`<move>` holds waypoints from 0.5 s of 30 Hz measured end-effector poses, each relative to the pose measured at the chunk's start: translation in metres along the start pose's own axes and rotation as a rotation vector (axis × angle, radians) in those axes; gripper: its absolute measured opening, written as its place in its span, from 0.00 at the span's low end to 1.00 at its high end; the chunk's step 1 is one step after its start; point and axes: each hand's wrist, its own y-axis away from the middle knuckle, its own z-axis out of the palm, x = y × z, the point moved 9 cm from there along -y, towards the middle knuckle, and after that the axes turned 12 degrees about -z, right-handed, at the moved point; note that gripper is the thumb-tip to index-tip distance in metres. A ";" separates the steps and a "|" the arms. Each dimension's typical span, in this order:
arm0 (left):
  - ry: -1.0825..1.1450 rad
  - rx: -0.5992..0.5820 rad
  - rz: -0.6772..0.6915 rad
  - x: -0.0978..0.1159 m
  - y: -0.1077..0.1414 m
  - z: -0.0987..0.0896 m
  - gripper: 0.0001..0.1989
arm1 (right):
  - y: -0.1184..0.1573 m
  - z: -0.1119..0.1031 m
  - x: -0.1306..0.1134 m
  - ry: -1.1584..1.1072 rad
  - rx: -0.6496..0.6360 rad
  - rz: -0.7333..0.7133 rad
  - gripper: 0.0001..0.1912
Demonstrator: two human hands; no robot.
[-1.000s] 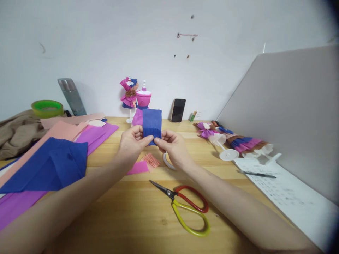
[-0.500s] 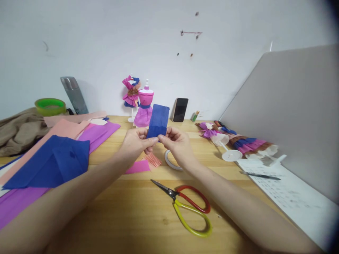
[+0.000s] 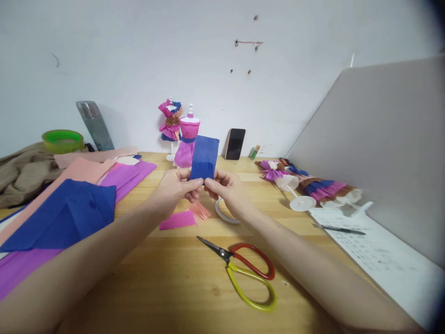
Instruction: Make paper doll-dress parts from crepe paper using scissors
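Observation:
A small rectangle of blue crepe paper is held upright above the table, its lower edge pinched on both sides. My left hand grips its lower left corner between thumb and fingers. On the lower right, my right hand pinches it the same way, the two thumbs close together. Beneath the hands lie a pink paper strip, a pleated peach piece of paper and a roll of white tape, partly covered by my right hand. Scissors with one red and one yellow handle lie nearer to me.
Folded crepe paper sheets and a green tape roll occupy the left. Two dressed mini mannequins and a phone stand at the back. Lying mannequins, a written sheet and a grey panel bound the right.
The thumbs have drawn closer together along the paper's lower edge, and the paper stands a bit straighter. The whole view has shifted slightly.

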 end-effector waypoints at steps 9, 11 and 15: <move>0.036 0.022 0.005 0.001 0.000 -0.004 0.09 | -0.002 0.003 0.004 -0.012 -0.055 -0.007 0.18; 0.032 0.018 0.025 0.003 -0.001 -0.005 0.10 | -0.002 0.003 0.005 0.004 -0.065 -0.007 0.19; -0.006 0.019 0.065 0.006 -0.002 -0.006 0.09 | 0.000 0.006 0.007 0.036 -0.114 -0.006 0.21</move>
